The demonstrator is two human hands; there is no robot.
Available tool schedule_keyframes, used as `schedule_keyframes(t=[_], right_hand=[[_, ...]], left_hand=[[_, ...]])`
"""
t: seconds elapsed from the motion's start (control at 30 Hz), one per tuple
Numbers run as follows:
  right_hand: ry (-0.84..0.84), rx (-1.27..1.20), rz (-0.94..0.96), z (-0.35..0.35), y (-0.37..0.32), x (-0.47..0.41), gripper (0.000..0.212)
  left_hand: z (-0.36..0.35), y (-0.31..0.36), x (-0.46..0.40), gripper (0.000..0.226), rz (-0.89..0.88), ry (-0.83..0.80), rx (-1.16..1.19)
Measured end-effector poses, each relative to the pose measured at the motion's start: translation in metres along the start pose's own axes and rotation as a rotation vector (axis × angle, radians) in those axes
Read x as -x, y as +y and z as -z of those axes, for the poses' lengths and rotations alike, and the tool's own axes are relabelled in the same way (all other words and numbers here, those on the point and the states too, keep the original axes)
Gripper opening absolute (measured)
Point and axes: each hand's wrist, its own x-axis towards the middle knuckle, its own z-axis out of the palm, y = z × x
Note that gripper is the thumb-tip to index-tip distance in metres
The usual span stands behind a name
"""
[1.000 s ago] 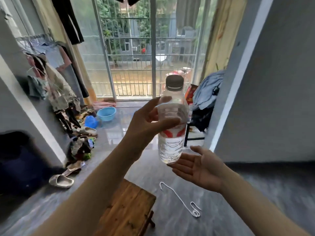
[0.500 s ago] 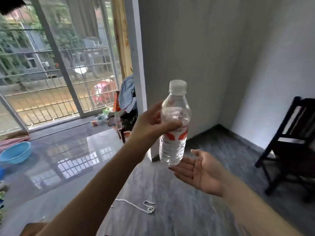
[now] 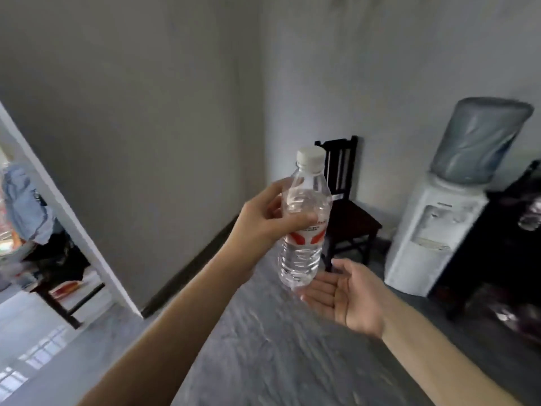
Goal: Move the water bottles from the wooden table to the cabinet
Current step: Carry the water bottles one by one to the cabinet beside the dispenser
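A grey streaked floor (image 3: 263, 347) carries a dark wooden chair (image 3: 348, 218) by the back wall, a white water dispenser (image 3: 433, 238) just right of it, and dark furniture (image 3: 503, 253) beside the dispenser at the right edge.

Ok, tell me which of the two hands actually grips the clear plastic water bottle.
The left hand: its fingers curl round the clear plastic water bottle. The right hand lies open, palm up, under the bottle's base.

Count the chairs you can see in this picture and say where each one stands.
2. One dark wooden chair stands against the far wall, behind the water bottle. Another chair, piled with clothes, stands at the left past the doorway. Others may be hidden.
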Motion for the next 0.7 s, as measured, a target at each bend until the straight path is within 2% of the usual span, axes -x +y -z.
schedule_keyframes(t=[0.17,0.3,0.5,0.7], right_hand=[[0.102,-0.086,0.07,0.057,-0.026,0.034,0.057],[0.164,-0.185,0.142,0.093,-0.036,0.056,0.055],[0.268,-0.3,0.26,0.129,-0.049,0.077,0.055],[0.378,-0.375,0.335,0.132,-0.068,0.07,0.056]], left_hand=[[-0.07,-0.009,-0.035,0.066,0.006,-0.222,-0.071],[-0.115,-0.015,-0.061,0.057,0.0,-0.393,-0.074],[-0.162,-0.028,-0.096,0.061,-0.013,-0.541,-0.013],[-0.179,-0.043,-0.143,0.064,-0.06,-0.661,0.022]])
